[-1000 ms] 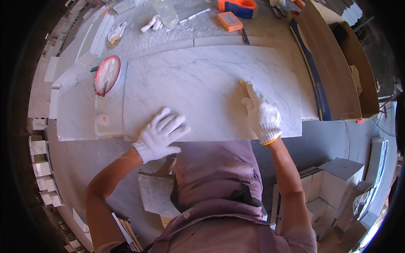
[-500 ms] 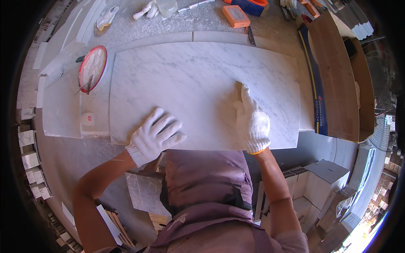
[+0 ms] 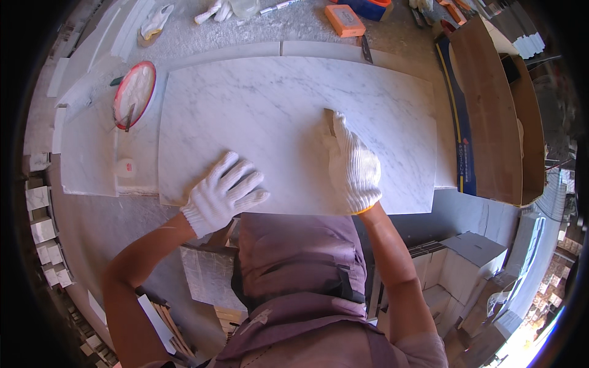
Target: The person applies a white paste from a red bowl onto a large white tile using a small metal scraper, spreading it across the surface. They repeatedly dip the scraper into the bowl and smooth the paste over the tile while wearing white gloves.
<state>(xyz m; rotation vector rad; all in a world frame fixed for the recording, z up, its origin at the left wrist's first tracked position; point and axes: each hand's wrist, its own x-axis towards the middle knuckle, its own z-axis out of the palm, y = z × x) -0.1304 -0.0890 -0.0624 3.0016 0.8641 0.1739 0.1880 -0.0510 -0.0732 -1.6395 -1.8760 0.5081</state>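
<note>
A white slab with grey veins (image 3: pixel 245 104) lies flat in front of me. Near its front left part my left hand (image 3: pixel 224 191), in a white knitted glove, rests flat with the fingers spread. My gloved right hand (image 3: pixel 357 168) is closed over the right half of the slab, gripping a thin brownish flat piece (image 3: pixel 330 115). Only the tip and edge of that piece show; the glove hides the rest, so its exact kind is unclear. The index finger lies along it, and it is at the slab's surface.
To the left stands a red-rimmed bowl (image 3: pixel 136 92) of white paste with a blade-like tool (image 3: pixel 129 116) in it. Behind the slab are an orange box (image 3: pixel 345 21), a dark knife-like tool (image 3: pixel 366 49) and a marker (image 3: pixel 281 7). An open cardboard box (image 3: pixel 488 110) stands at right.
My right hand has slid left and slightly away from me across the slab, with the flat piece still in it. My left hand has stayed in place.
</note>
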